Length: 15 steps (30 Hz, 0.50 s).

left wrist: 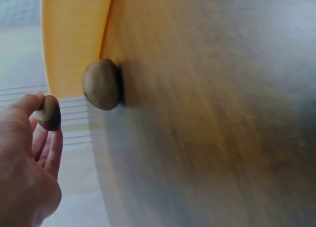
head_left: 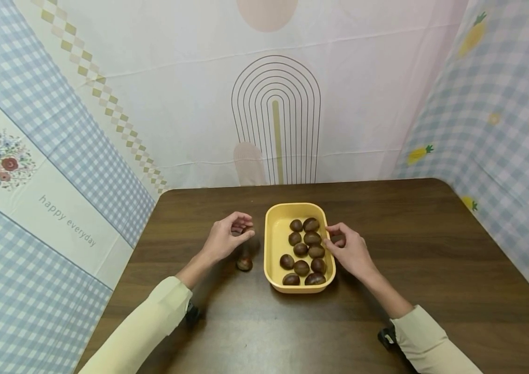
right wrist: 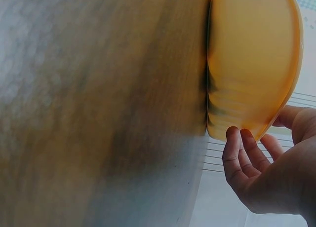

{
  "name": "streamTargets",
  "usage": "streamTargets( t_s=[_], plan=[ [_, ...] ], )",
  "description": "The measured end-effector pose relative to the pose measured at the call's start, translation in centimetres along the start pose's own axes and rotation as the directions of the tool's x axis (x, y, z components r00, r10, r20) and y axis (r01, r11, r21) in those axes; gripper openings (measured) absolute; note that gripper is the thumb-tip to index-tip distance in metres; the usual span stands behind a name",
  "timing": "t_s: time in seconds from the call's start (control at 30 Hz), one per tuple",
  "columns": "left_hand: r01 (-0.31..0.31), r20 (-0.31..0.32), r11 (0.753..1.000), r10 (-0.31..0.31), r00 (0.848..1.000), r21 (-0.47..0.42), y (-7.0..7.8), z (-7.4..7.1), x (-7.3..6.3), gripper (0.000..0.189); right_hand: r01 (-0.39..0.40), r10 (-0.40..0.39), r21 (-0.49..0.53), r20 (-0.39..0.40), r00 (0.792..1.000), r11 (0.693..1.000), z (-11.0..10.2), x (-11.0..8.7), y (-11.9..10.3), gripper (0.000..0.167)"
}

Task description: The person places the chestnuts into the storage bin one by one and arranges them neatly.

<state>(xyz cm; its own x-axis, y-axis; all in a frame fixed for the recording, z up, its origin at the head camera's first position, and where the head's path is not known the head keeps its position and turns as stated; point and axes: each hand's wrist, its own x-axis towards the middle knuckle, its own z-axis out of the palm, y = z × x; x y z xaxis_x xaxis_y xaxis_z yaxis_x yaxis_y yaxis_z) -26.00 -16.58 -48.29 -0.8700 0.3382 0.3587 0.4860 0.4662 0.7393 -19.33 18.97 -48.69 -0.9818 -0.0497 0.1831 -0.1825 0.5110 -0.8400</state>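
Note:
Between thumb and fingertips my left hand (head_left: 224, 239) pinches a chestnut (left wrist: 49, 113), raised off the table in the left wrist view. Another chestnut (head_left: 244, 264) lies on the wood just below that hand, left of a yellow rectangular box (head_left: 273, 208). Inside the box sit several brown chestnuts (head_left: 300, 250), mostly toward its right side and near end. My right hand (head_left: 352, 252) holds the box by its right rim, the thumb over the edge and the other fingers along the outer wall (right wrist: 252, 64).
The dark wooden table (head_left: 432, 249) carries the box near its middle. A printed white cloth (head_left: 189, 104) hangs behind the far edge. Blue checked cloths stand at the left (head_left: 2, 228) and the right (head_left: 502, 135).

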Motion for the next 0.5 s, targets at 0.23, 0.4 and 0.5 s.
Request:
streamTargets(
  t_s=[0.23, 0.4, 0.5],
  plan=[
    [-0.016, 0.012, 1.0, 0.016, 1.0, -0.013, 1.1, 0.2, 0.8, 0.034, 0.004, -0.004, -0.002, -0.002, 1.0, 1.0, 0.0, -0.2, -0.2, 0.031],
    [-0.029, 0.022, 0.999, 0.029, 0.999, -0.027, 1.8, 0.6, 1.5, 0.035, 0.0, 0.0, 0.001, -0.001, 1.0, 1.0, -0.1, -0.2, -0.2, 0.031],
    [-0.023, 0.034, 0.999, 0.025, 0.999, -0.044, 2.3, 0.9, 1.7, 0.034, -0.001, 0.001, 0.005, 0.0, 1.0, 1.0, 0.0, -0.2, -0.2, 0.031]
  ],
)
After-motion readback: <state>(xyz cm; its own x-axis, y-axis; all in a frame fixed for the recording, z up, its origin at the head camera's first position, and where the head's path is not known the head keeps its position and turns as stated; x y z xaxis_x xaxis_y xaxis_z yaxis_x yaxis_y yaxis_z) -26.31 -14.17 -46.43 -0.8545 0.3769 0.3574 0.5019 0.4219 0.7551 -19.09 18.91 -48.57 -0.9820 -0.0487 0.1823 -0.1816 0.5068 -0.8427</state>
